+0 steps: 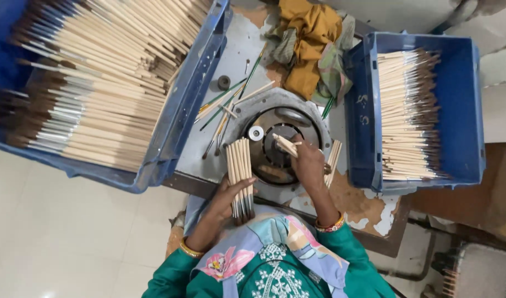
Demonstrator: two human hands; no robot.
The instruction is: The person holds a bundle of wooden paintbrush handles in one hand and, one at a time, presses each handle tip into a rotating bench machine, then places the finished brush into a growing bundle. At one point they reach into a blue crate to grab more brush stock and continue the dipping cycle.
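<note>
From the head view, the left hand (231,193) is closed around a bundle of brushes (240,174) at the surface's near edge, while the right hand (308,160) pinches a few brushes (286,145) over the round metal machine (280,138). The right crate (468,110) holds far fewer brushes than the piled left crate (187,105), so much seems left. The surface (236,49) is chipped and rusty; pale floor tiles (71,232) lie below.
</note>
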